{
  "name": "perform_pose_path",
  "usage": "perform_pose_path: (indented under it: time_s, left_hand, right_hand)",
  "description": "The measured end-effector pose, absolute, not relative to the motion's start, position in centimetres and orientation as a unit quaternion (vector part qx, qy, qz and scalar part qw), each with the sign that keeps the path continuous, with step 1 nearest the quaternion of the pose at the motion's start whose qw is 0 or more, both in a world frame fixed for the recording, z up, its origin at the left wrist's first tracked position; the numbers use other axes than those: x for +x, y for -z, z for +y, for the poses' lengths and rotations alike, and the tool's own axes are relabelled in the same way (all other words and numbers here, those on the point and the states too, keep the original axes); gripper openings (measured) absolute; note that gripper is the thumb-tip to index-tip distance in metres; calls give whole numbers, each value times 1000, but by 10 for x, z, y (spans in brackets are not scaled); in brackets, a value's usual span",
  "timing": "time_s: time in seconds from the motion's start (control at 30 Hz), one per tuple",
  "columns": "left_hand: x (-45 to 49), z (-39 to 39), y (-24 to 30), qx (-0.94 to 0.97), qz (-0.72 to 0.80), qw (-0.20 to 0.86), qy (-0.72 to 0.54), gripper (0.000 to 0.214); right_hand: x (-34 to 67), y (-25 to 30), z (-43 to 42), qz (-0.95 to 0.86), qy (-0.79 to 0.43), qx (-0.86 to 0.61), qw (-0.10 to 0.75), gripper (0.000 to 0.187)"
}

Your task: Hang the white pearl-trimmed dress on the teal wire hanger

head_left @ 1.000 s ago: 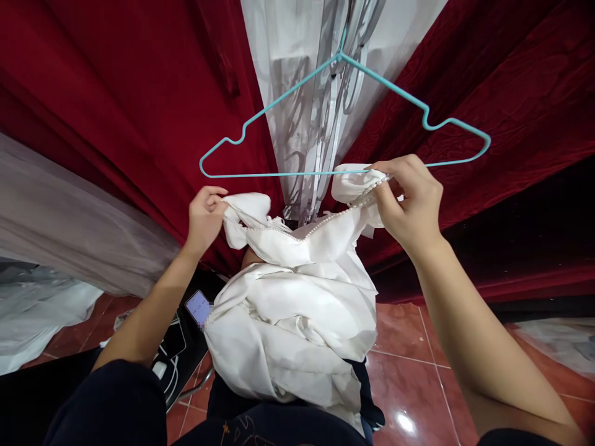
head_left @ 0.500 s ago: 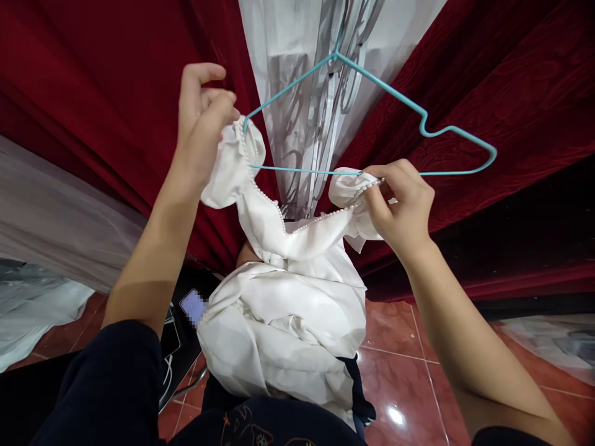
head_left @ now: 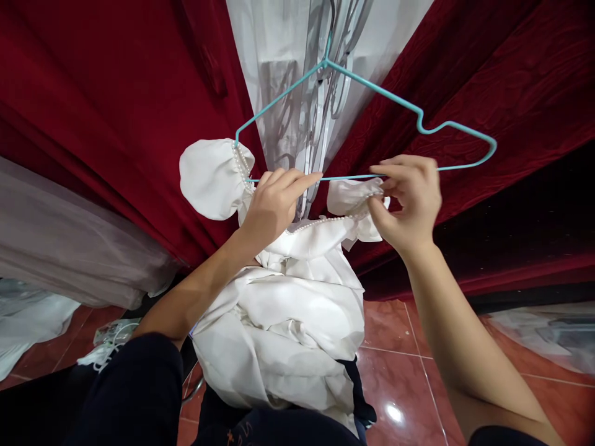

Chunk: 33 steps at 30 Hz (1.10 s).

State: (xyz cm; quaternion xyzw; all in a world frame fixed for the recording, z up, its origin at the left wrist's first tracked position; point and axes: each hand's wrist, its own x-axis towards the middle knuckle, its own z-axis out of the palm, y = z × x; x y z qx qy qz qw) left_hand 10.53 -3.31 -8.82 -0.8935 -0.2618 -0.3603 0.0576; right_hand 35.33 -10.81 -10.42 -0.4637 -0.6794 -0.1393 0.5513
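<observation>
Dress (head_left: 297, 297) has left sleeve (head_left: 204, 179) around the hanger (head_left: 376, 91); right hand (head_left: 411, 207) pinches right sleeve (head_left: 348, 193); left hand (head_left: 272, 210), fingers together, hides its grip.

Red curtains (head_left: 134, 87), glossy tiled floor (head_left: 390, 371)

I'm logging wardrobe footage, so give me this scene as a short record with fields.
Garment: white, bead-trimmed, loosely bunched
Hanger: light blue, one end inside a puffed sleeve
Left hand: at the hanger's lower bar, grip unclear
Right hand: pinching the other sleeve near its beaded edge
Backdrop: red fabric
Floor: reddish tiles
</observation>
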Motion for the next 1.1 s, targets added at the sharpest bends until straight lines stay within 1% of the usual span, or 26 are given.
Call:
perform_pose_path:
  time_s: [0.07,0.13,0.2,0.23,0.3,0.37,0.5,0.57,0.63,0.7,0.73,0.83,0.9,0.97,1.0,1.03,1.07,1.1]
  left_hand:
    - [104,-34,87,-889,-273,59,363,56]
    - [100,-32,84,-889,-284,63,353,56]
    - [95,-28,80,-892,-294,59,338,54]
    - [93,-26,78,-893,-299,55,332,54]
    - [90,-26,73,-894,-311,47,319,52]
    - [90,-30,69,-894,-327,44,304,52]
    - [92,-41,61,-893,-354,42,273,55]
    - [93,-43,59,-891,-364,41,267,56]
    - [94,-44,59,-891,-368,39,265,57]
    - [96,-44,59,-892,-364,35,265,59]
    - [97,-43,59,-892,-362,33,267,59]
    - [98,-42,61,-889,-363,33,276,58]
    - [97,-41,62,-887,-362,30,285,56]
    - [96,-42,63,-887,-355,23,295,55]
    - [95,-42,64,-887,-351,19,301,54]
    - [94,-42,65,-886,-346,17,309,52]
    - [94,-42,67,-884,-342,15,317,50]
    - [94,-42,69,-883,-335,14,328,49]
  right_hand:
    - [370,109,-109,-618,212,-433,621,36]
    - [392,111,-108,-537,299,-392,685,33]
    - [416,106,-104,-478,344,-371,718,30]
    - [427,101,-102,-468,343,-375,723,30]
    - [441,84,-96,-477,306,-414,712,32]
    - [442,63,-88,-507,262,-458,681,37]
    - [414,25,-71,-547,190,-525,624,38]
    - [399,15,-64,-542,129,-556,617,37]
    - [390,11,-61,-536,40,-570,621,35]
    - [384,10,-62,-540,-36,-545,641,38]
    - [381,8,-64,-546,-55,-513,660,41]
    - [369,4,-76,-583,-35,-364,725,44]
    - [355,5,-85,-609,0,-287,740,41]
    - [339,16,-93,-644,3,-295,706,31]
    - [331,26,-95,-675,-5,-325,662,25]
    - [323,39,-97,-711,-9,-363,602,19]
    - [316,53,-97,-752,-5,-400,524,22]
    - [311,68,-96,-785,32,-422,453,29]
